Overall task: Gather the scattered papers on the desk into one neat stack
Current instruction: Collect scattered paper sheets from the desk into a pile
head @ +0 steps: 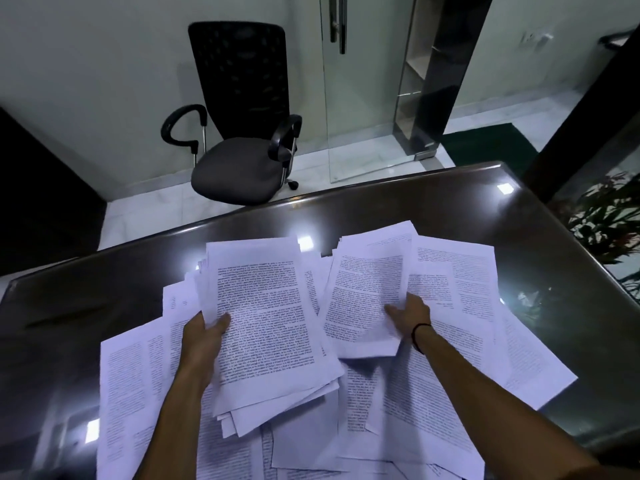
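A: Your left hand [204, 336] grips a thick, uneven bundle of papers [263, 313] by its left edge, thumb curled over the top sheet and the other fingers hidden underneath. The sheets in it are fanned out, corners sticking out at the bottom.

B: And my right?

A: Your right hand [410, 313] holds a smaller bunch of sheets [367, 292], thumb pressed on top. That bunch looks blurred, so I cannot say how many sheets are in it. A dark band [417, 336] sits on that wrist.

B: Where is everything else?

A: Loose printed pages [460, 341] lie spread across the glossy dark bench [467, 209], overlapping one another beneath both bundles and out to the left, right and near edge. Beyond the bench's far edge stands a black office chair [239, 133] on a pale floor, with a glass door [363, 98] to its right and a leafy plant [609, 220] at the far right.
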Demonstrator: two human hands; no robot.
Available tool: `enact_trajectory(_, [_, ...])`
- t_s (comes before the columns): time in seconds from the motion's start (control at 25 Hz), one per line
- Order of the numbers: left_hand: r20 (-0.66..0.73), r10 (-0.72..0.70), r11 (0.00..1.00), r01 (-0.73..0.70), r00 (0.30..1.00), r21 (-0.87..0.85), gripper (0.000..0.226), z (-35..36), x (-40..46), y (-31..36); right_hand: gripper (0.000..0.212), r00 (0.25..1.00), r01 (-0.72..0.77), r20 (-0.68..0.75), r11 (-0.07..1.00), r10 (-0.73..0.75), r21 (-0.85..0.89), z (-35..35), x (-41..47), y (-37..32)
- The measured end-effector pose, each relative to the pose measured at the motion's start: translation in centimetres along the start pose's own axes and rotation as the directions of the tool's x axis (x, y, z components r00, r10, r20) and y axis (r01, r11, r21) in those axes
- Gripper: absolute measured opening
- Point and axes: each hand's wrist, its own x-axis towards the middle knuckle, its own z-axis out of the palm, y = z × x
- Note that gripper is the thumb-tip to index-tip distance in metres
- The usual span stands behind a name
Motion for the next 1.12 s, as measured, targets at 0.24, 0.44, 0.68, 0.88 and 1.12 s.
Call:
enact_trajectory(0.24, [-0.085,0.165,0.965,-0.143,0.983,0.219,0.031,-5.1,0.6,0.7,0.031,0.959,0.037,0.248,0.931,-0.134,0.362,-2.8,-3.1,-1.4])
enact_trajectory(0.44, [-0.085,0.182,0.98,-0.174,0.98,0.095,0.029,-7.8,-0.7,0.9,0.028,0.9,0.119,0.322,0.875,-0.295,0.469,-2.1,-7.3,-3.9])
enact_trajectory(0.68, [0.068,0.103,0.987,-0.093,0.992,-0.129,0.021,-7.3,-4.8,0.5,0.027,0.796,0.2,0.434,0.86,-0.422,0.47,0.8,-12.3,-6.7])
enact_trajectory(0.88, [0.122,0.045,0.977,-0.018,0.992,-0.211,0.017,-6.6,-5.9,-1.3,0.046,0.742,0.323,0.48,0.877,-0.468,0.355,7.2,-15.5,-8.0])
enact_trajectory(1.12, [0.273,0.095,0.988,-0.056,0.957,-0.145,0.048,-4.7,-6.2,-4.4,0.041,0.872,0.229,0.354,0.92,-0.339,0.317,7.6,-17.7,-4.5])
